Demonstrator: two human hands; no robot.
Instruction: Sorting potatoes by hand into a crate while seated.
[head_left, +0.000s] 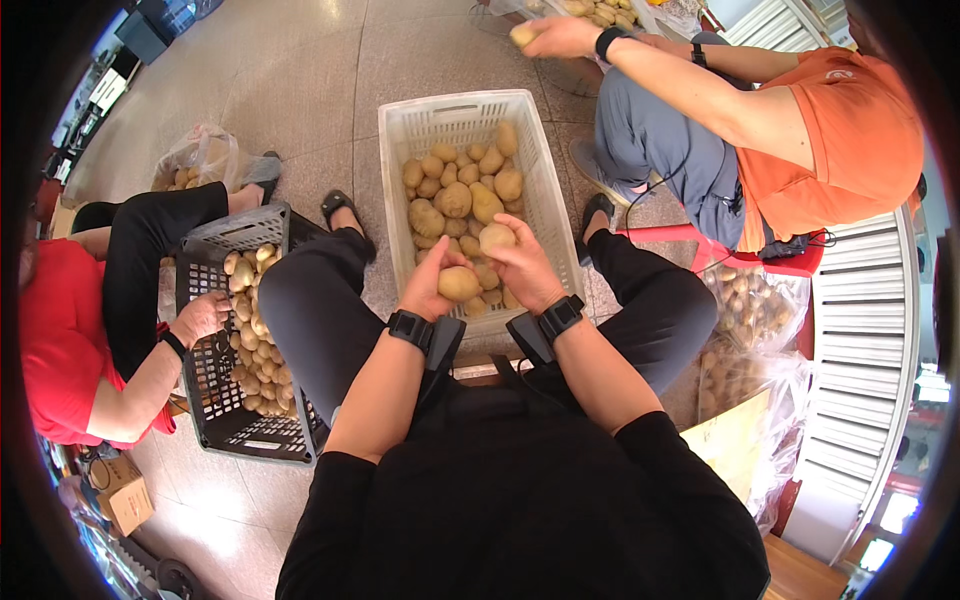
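A potato (458, 284) rests in my left hand (429, 283), held with the thumb along its upper side. My right hand (531, 268) grips a second, paler potato (496, 238) between thumb and fingers. Both hands are over the near end of a white plastic crate (551, 202), which stands on the floor between my knees. Loose potatoes (456, 200) of mixed sizes cover the crate's bottom, some of them hidden beneath my hands. A dark band with a device sits on each of my wrists.
At left, a person in red reaches a hand (202, 319) into a black plastic crate (251, 442) of potatoes. A person in orange (832, 150) sits at right on a red stool (802, 262), holding a potato (523, 34). Plastic bags of potatoes (757, 307) stand behind that stool.
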